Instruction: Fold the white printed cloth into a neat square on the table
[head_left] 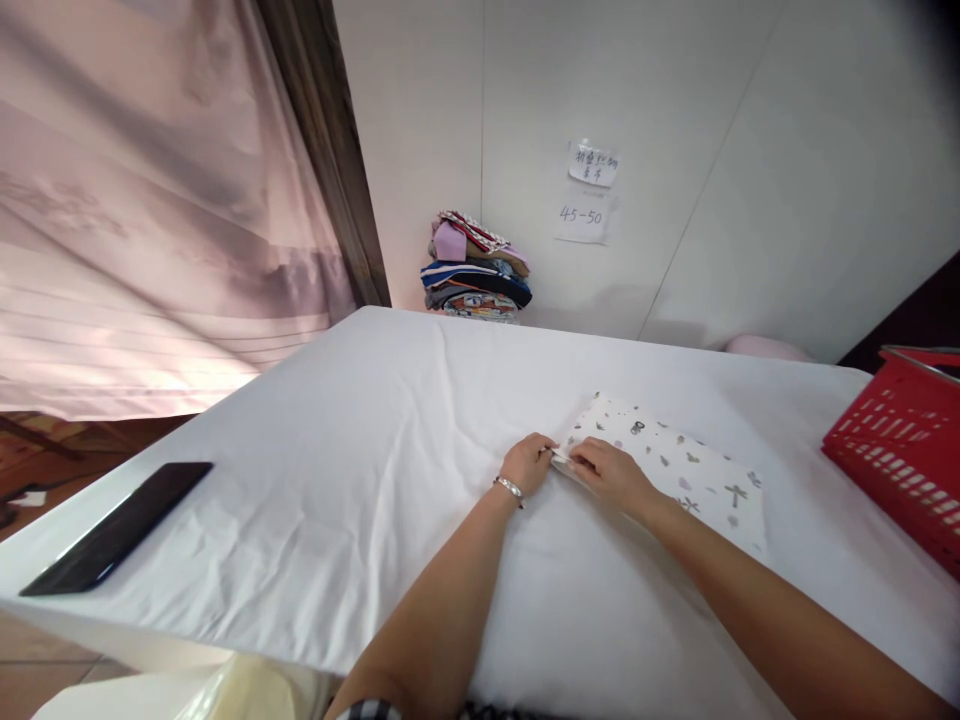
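Observation:
A white cloth [694,462] printed with small plants and figures lies folded flat on the table, right of centre. At its near left corner, my left hand [527,463] pinches the edge between thumb and fingers; a bracelet circles that wrist. Close beside it, my right hand [606,470] grips the same edge, fingers closed on the fabric. A small turned-up bit of cloth shows between the two hands. My right forearm crosses over the cloth's near side and hides part of it.
A white sheet covers the table [322,460]. A dark glossy panel [120,525] lies at the left edge. A red plastic basket [900,440] stands on the right. Folded clothes [476,265] are stacked against the back wall below paper notes [589,190]. A pink curtain [135,200] hangs on the left.

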